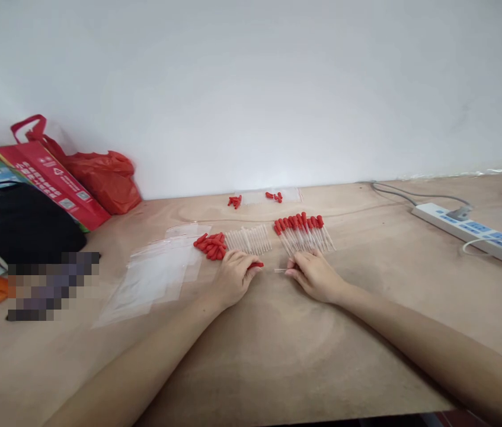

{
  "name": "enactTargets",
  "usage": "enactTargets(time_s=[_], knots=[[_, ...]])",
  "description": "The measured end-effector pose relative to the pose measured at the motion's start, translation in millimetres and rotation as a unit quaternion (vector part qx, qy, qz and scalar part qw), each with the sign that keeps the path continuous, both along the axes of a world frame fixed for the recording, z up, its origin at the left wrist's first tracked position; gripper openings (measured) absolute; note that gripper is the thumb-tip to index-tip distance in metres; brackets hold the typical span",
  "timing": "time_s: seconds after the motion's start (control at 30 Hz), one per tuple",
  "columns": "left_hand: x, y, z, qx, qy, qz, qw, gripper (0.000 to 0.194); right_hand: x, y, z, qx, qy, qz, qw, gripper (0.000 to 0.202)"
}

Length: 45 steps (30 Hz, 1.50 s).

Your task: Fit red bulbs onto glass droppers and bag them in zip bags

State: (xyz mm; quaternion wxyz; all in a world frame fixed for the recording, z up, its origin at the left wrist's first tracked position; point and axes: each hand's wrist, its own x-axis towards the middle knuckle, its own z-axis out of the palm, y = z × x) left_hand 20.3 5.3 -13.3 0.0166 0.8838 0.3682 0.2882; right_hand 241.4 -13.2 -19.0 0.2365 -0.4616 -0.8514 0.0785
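Observation:
My left hand (235, 277) is closed on a red rubber bulb (256, 265), whose end points right. Across a small gap, my right hand (315, 276) pinches a thin clear dropper tube (280, 270) with its tip facing left. Just beyond my left hand lies a pile of loose red bulbs (210, 245). A row of bare clear tubes (248, 238) lies beside that pile. Past my right hand, several droppers (304, 231) with red bulbs on their far ends lie side by side.
Clear plastic bags (153, 273) lie overlapped at left. Farther back are another bag (255, 196) and small red bulbs (234, 201). A red carrier bag (104, 181) and a black bag (32, 225) stand at far left. A white power strip (473, 231) with cables lies right.

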Motion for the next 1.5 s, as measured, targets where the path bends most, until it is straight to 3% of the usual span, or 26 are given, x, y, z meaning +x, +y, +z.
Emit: enactTargets(time_s=[0.13,0.73,1.03,1.5], knots=[[2,-3,0.6,-0.006,0.0,-0.021,1.0,0.013,-8,-4,-3.4,0.009,0.056,-0.004,0.998,0.014],[6,-6,-3.8,0.004,-0.065,-0.089,0.994,0.015,-6,1,-5.4,0.023,0.093,0.067,0.993,0.013],[8,-8,-5.4,0.052,-0.034,-0.079,0.995,0.018,-10,-3,-2.0,0.058,0.056,0.064,0.995,0.017],[10,-13,-4.4,0.097,0.016,-0.094,0.991,0.014,-18,-8,0.5,0.007,0.077,0.09,0.993,0.014]])
